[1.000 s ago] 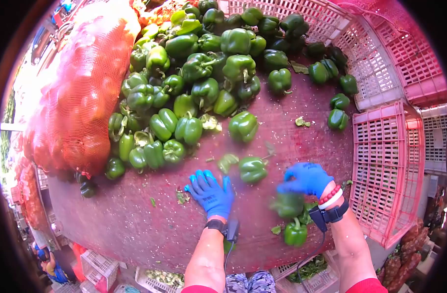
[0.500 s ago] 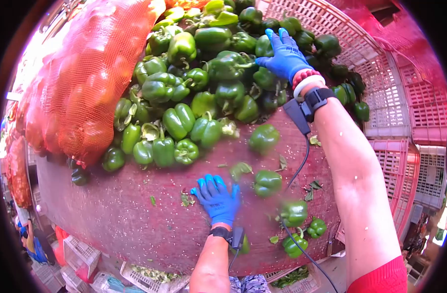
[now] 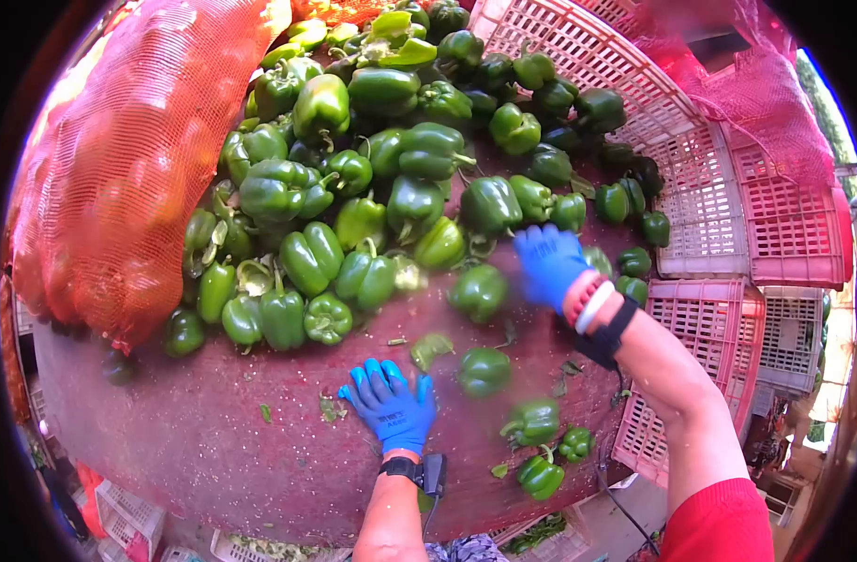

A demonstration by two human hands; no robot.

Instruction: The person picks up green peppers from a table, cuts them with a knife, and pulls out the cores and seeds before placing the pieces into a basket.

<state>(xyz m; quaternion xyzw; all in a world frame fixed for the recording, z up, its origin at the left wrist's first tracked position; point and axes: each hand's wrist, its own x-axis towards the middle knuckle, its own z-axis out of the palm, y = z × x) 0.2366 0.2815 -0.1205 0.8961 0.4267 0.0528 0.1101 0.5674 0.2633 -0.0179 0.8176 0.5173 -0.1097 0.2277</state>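
Green peppers [image 3: 311,258] lie heaped over the upper middle of the counter [image 3: 194,431], so overlapped that I see many only as slivers. Starting from my left, a red mesh sack [image 3: 138,178] leans in, cut off at the top, and the weave keeps me from naming what fills it. By its lower tip a dark pepper [image 3: 119,368] is blurred in shadow. Past the near edge of the heap, the left hand [image 3: 391,408], in a blue glove, rests palm down on bare counter, its fingers spread and released. A box strapped at that wrist [image 3: 434,475] covers most of some green thing [image 3: 424,501] that I can't identify. Further right, a few loose peppers [image 3: 484,373] sit apart from the heap, softened by haze. The right hand [image 3: 548,262] is smeared by motion beside the heap's right side; its fingers bend toward the peppers, their undersides are hidden, and I cannot tell whether they grasp one. Behind that forearm, a pink crate [image 3: 695,328] is partly covered, and the red sleeve [image 3: 719,525] runs out of my view at the bottom.
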